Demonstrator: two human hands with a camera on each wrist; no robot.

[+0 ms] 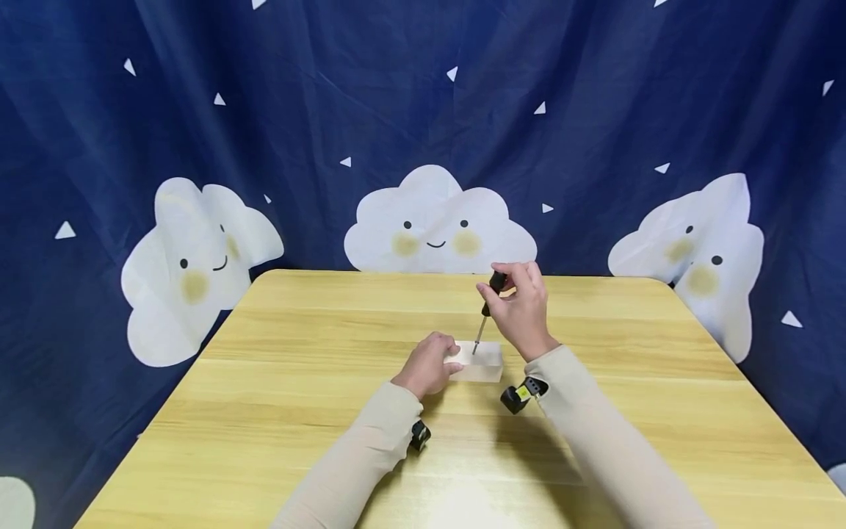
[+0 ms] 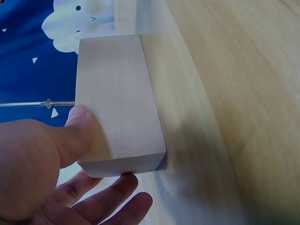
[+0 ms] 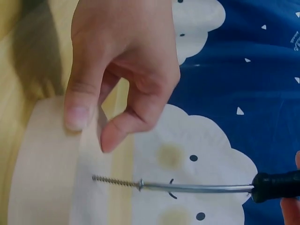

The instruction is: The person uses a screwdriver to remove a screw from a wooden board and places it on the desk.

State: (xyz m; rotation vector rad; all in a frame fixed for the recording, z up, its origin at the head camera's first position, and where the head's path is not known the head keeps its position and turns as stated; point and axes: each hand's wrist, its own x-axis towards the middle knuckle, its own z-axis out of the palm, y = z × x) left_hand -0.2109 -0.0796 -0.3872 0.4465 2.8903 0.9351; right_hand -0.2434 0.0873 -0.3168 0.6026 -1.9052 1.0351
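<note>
I am watching the left hand (image 1: 428, 365) resting at the left end of a pale wooden block (image 1: 477, 361), which is lying flat near the middle of the table (image 1: 277, 382). In the left wrist view the thumb (image 2: 77, 126) is pressing on the block's (image 2: 117, 98) face while the other fingers (image 2: 103, 194) are curling under its near end, so this hand is holding the block steady. Nothing here is a container; the block is solid and only a screw (image 2: 61, 103) is meeting it.

Moving right, the screw (image 3: 115, 181) is standing with its tip at the block's (image 3: 47, 168) top face, and the metal shaft of a screwdriver (image 1: 489, 301) is sitting on its head. The right hand (image 1: 522, 308) is at about one o'clock from the block, fingers wrapping narrowly round the screwdriver's (image 3: 220, 187) black handle, the tool leaning slightly from upright.

Both forearms are wearing beige sleeves (image 1: 595, 433), each with a small black camera strapped at the wrist. Behind the table, from nine round to three o'clock, a dark blue curtain (image 1: 595, 110) with white smiling clouds is hanging. Nothing is lying between the hands and the block.
</note>
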